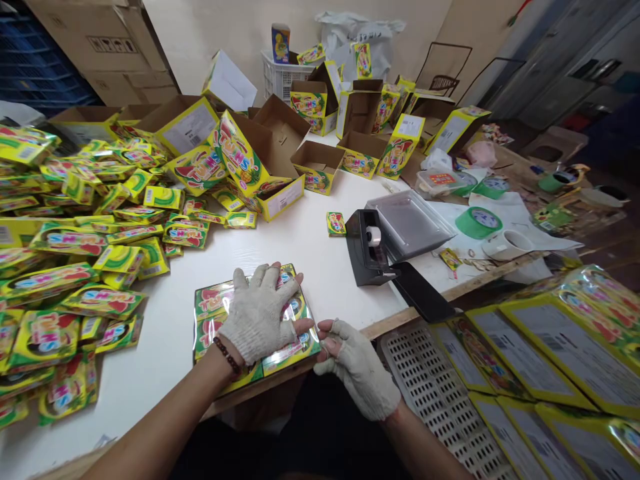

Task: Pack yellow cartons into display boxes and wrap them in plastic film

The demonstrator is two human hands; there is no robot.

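My left hand point(263, 310), in a white glove with bare fingertips, lies spread on a flat pack of yellow-green candy boxes point(207, 333). The pack has a shiny clear film and sits at the table's front edge. Just off its right corner is my gloved right hand point(357, 363), thumb and fingers drawn together in a pinch. Whatever is between those fingertips is too small to make out. Beyond the pack stand a black tape dispenser point(367, 250) and a single small candy box point(336, 225).
Loose candy boxes point(75, 280) are heaped at the left. Open display cartons point(317, 163) stand at the back. Right of the dispenser are a clear plastic tray point(413, 223), a green tape roll point(479, 222) and a white cup point(507, 245). Packed cartons point(540, 340) fill the lower right beside a white crate point(430, 387).
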